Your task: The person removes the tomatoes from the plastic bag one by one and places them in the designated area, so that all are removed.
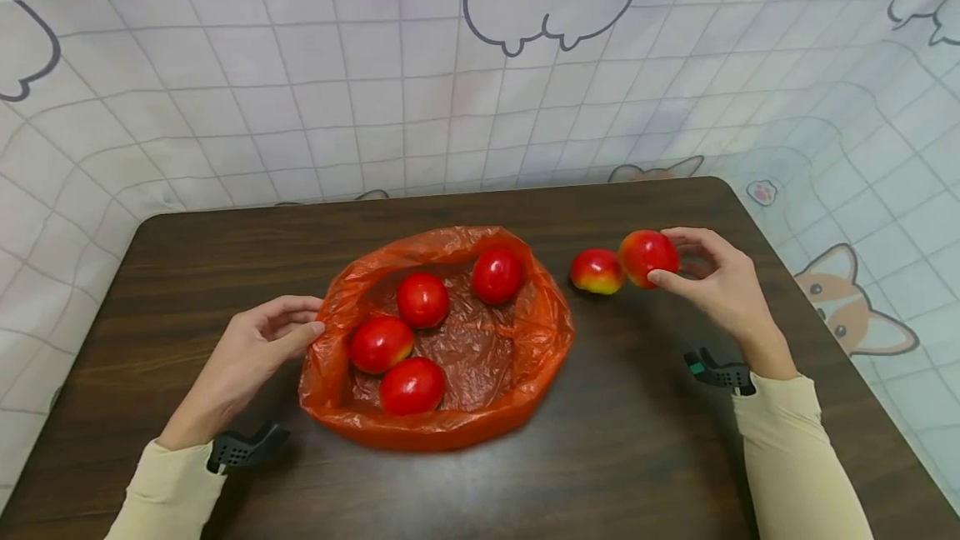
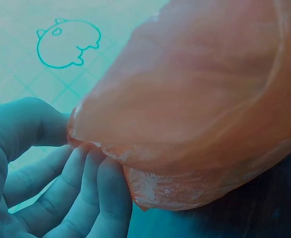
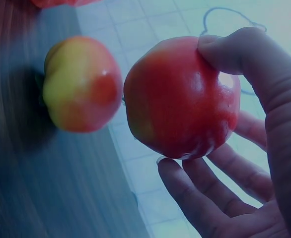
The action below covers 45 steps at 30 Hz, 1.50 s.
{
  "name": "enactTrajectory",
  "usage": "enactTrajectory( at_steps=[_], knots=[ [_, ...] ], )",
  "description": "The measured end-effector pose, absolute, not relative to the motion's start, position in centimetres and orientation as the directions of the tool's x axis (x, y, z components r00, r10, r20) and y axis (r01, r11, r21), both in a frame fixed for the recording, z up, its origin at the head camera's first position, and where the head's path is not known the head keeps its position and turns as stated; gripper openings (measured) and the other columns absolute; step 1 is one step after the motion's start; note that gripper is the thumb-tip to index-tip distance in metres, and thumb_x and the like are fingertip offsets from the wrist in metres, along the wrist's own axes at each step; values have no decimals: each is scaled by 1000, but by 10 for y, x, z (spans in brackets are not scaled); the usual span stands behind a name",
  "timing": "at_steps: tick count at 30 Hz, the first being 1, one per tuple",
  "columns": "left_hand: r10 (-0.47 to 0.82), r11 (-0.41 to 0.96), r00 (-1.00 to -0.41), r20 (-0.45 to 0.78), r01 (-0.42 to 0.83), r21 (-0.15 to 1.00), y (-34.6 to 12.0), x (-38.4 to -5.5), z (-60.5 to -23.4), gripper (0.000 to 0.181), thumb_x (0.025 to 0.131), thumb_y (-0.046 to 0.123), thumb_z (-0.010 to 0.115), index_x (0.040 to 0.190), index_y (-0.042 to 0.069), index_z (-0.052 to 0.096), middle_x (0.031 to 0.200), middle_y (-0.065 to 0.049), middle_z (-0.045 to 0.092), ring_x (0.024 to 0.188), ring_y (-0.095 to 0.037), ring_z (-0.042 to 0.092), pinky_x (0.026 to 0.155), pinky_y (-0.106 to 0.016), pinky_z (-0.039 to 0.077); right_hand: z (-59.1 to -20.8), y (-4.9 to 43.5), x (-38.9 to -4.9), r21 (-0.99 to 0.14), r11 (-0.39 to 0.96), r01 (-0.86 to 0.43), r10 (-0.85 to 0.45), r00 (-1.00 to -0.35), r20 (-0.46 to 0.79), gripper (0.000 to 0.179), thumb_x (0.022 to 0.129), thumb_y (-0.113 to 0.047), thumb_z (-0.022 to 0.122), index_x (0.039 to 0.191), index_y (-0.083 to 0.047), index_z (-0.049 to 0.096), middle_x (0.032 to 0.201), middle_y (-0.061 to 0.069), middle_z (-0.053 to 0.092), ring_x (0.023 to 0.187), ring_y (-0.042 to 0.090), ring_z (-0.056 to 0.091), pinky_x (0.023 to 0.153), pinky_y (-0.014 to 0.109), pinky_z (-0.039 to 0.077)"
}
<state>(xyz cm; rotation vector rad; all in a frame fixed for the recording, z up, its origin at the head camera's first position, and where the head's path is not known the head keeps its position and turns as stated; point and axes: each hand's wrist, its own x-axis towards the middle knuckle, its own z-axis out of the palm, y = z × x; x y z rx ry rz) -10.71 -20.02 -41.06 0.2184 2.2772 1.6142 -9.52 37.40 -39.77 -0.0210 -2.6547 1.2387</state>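
Note:
An orange-red plastic bag (image 1: 543, 340) sits on the table with its mouth spread wide and its rim rolled outward. Several red apples (image 1: 412, 386) lie inside it. My left hand (image 1: 258, 348) pinches the bag's left rim between thumb and fingers, as the left wrist view shows up close. To the right of the bag, my right hand (image 1: 716, 277) grips a red apple (image 3: 180, 96) with thumb and fingertips. Another apple (image 1: 596, 272), red with a yellow-green lower part, rests on the table just left of the held one.
The dark wooden table (image 1: 637, 440) has rounded back corners. Behind it and at both sides hangs a white grid-patterned cloth (image 1: 360, 90) with cartoon dogs. A dark wrist device (image 1: 720, 372) sits at the right wrist, another (image 1: 247, 447) at the left.

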Motion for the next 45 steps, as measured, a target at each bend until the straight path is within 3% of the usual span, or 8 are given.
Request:
enactTrajectory(
  at_steps=[11, 19, 27, 30, 37, 41, 45],
  knots=[
    [302, 367, -935, -185, -65, 928, -201, -107, -409, 47, 101, 33, 67, 138, 6, 57, 115, 8, 71, 101, -7, 73, 87, -23, 62, -406, 384, -101, -719, 695, -34, 134, -975, 176, 55, 87, -22, 84, 138, -15, 63, 133, 8, 63, 103, -8, 56, 82, -2, 47],
    [304, 355, -935, -180, -64, 933, -202, -108, -412, 45, 102, 29, 66, 138, 3, 56, 113, 10, 71, 100, -6, 73, 86, -23, 63, -413, 388, -103, -697, 717, -11, 132, -980, 151, 56, 87, -25, 85, 138, -15, 62, 137, 9, 63, 104, -7, 54, 82, -5, 44],
    [307, 355, -939, -157, -41, 934, -201, -106, -412, 45, 102, 28, 66, 138, 3, 56, 113, 8, 71, 99, -7, 74, 84, -24, 63, -418, 391, -104, -667, 745, 13, 116, -987, 111, 60, 86, -30, 85, 138, -12, 62, 136, 15, 62, 115, 26, 60, 81, -7, 40],
    [306, 356, -939, -156, -39, 934, -201, -106, -412, 45, 102, 28, 67, 138, 3, 56, 113, 8, 71, 99, -7, 74, 84, -24, 63, -420, 392, -105, -652, 758, 4, 105, -988, 116, 60, 85, -30, 86, 137, -10, 62, 134, 17, 62, 115, 32, 62, 81, -8, 40],
    [304, 369, -939, -161, -40, 928, -200, -106, -412, 46, 102, 29, 67, 138, 3, 56, 112, 8, 70, 98, -7, 74, 84, -24, 63, -425, 392, -104, -641, 767, -14, 87, -988, 126, 58, 84, -29, 87, 135, -11, 64, 131, 14, 64, 114, 28, 64, 82, -8, 40],
    [308, 366, -937, -163, -41, 930, -199, -106, -413, 46, 102, 29, 67, 138, 3, 56, 112, 8, 71, 98, -7, 74, 84, -24, 63, -426, 393, -104, -627, 779, -7, 86, -989, 118, 59, 84, -32, 87, 134, -12, 64, 133, 14, 64, 115, 29, 64, 88, 2, 49],
    [312, 368, -935, -167, -43, 929, -198, -106, -413, 46, 102, 29, 67, 138, 4, 56, 113, 7, 71, 98, -8, 74, 84, -24, 63, -426, 393, -103, -613, 790, 2, 91, -989, 115, 59, 84, -35, 87, 134, -13, 65, 132, 14, 64, 115, 29, 65, 90, 7, 50]
  ],
)
